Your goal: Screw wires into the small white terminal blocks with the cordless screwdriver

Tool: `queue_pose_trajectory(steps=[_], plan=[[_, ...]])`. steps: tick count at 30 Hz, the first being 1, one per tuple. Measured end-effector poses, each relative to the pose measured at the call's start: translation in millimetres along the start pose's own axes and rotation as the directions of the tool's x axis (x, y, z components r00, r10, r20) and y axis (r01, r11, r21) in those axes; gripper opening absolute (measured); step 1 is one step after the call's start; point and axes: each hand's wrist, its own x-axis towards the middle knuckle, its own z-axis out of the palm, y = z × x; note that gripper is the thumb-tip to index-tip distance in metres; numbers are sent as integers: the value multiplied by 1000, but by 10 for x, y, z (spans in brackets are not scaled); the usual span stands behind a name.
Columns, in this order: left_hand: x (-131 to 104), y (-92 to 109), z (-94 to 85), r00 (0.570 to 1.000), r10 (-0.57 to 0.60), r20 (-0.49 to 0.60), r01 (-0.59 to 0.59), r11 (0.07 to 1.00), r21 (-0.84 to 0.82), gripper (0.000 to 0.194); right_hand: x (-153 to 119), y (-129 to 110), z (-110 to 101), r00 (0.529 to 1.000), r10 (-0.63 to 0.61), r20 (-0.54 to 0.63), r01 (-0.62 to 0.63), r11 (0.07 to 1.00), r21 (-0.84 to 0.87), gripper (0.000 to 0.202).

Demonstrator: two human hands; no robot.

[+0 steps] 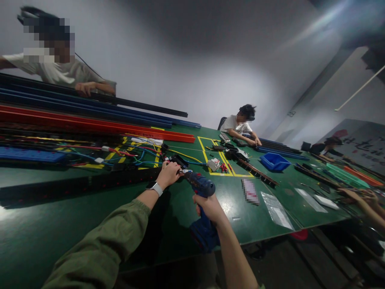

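My right hand [209,206] is wrapped round the grip of a dark blue cordless drill [204,185]. The drill points away from me and leftward, its bit end beside the fingers of my left hand [169,175]. Those fingers are bent and closed at the end of a long black strip housing [120,181]; what they pinch is hidden. A black plastic end piece [179,161] sits just beyond them. Yellow, blue and red wires [140,151] run loosely behind the housing. A watch is on my left wrist.
Red channels [126,128] and blue channels [90,110] lie along the far left. A white connector block [213,163], a blue bin [274,161], a phone [250,191] and plastic bags [276,210] are on the green table [180,224]. Several people work around it.
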Motion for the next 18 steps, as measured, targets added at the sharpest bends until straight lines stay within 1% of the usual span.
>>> queue_pose_trajectory(steps=[2,6,7,12,18], plan=[[3,0,-1,1000,3,0,-3,1000,-2,23,-8,-19,5,1000,-10,8,9,1000,5,11],[5,-5,9,1000,0,5,0,1000,-5,23,-21,-57,13,1000,-27,10,26,998,49,24],[4,-5,11,1000,-2,8,2,1000,-5,23,-23,-60,13,1000,-22,12,21,999,47,24],[-1,4,3,1000,-2,-1,2,1000,0,24,-26,-47,9,999,22,28,-22,1000,-12,9],[-5,10,-6,1000,12,-27,-11,1000,11,24,-4,-31,8,1000,21,8,-21,999,49,8]])
